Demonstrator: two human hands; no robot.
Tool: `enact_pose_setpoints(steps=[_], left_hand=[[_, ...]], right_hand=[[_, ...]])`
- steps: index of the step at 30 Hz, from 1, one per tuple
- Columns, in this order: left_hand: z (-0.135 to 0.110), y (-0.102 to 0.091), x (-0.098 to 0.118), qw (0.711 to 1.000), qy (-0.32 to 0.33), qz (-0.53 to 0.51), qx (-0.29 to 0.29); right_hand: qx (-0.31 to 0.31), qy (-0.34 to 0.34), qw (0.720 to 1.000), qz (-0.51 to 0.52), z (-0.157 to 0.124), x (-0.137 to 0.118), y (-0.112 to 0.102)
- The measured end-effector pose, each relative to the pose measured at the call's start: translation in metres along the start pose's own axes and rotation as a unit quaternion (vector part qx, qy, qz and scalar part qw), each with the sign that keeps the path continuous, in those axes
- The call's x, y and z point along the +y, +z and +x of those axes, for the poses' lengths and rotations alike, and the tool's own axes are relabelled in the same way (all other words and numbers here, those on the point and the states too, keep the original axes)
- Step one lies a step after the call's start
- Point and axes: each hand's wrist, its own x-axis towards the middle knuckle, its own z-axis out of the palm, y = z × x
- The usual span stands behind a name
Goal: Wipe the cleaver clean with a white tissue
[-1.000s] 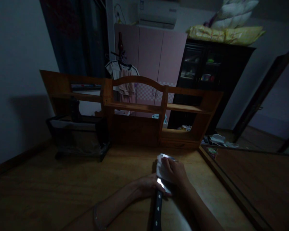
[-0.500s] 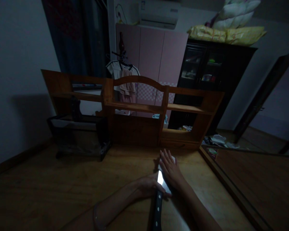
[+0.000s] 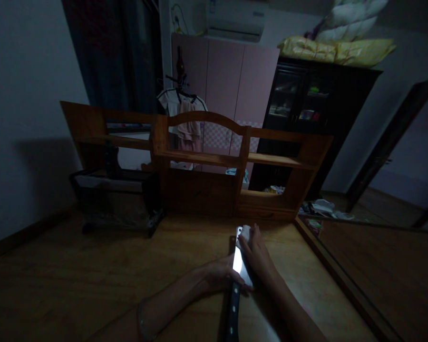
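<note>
A kitchen knife point(image 3: 238, 262) with a broad shiny blade and a black riveted handle lies lengthwise above the desk, its handle towards me. My left hand point(image 3: 218, 274) grips the blade near the handle, thumb on the upper face and fingers beneath. A small white cloth or tissue point(image 3: 247, 232) is bunched under the fingers of my right hand point(image 3: 258, 252), pressed on the far end of the blade. A hole shows at the blade's far tip. The right palm hides part of the blade's right side.
The wooden desk point(image 3: 103, 275) carries a wooden shelf unit point(image 3: 199, 156) along its back. At the left stands a black-framed box point(image 3: 117, 199) with a dark upright object point(image 3: 112, 161) on it. A raised wooden edge point(image 3: 328, 256) runs along the right side.
My right hand's fingers have curled in from lying flat on the blade, baring the white cloth and the blade's far tip. The left hand and knife stay nearly still.
</note>
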Motion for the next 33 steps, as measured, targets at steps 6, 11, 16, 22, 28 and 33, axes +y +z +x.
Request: enact_pose_setpoints(steps=[6, 11, 16, 22, 28, 33], left_hand=[[-0.003, 0.005, 0.004, 1.0, 0.002, -0.003, -0.001], [-0.003, 0.008, 0.005, 1.0, 0.013, -0.006, 0.016], [-0.004, 0.008, 0.006, 1.0, 0.004, 0.003, 0.022], [0.0, 0.003, 0.001, 1.0, 0.01, 0.0, 0.019], [0.002, -0.002, -0.003, 1.0, 0.007, 0.011, 0.003], [0.003, -0.004, -0.005, 1.0, 0.007, 0.007, 0.019]], right_hand=[[0.01, -0.027, 0.999, -0.045, 0.001, -0.012, -0.016], [-0.031, -0.076, 0.99, -0.119, 0.003, -0.015, -0.024], [-0.067, -0.09, 0.986, -0.126, 0.003, -0.016, -0.021], [-0.123, -0.134, 0.979, -0.096, 0.002, -0.025, -0.023], [-0.148, -0.158, 0.973, -0.083, -0.001, -0.032, -0.031], [-0.142, -0.175, 0.971, -0.081, 0.001, -0.039, -0.037]])
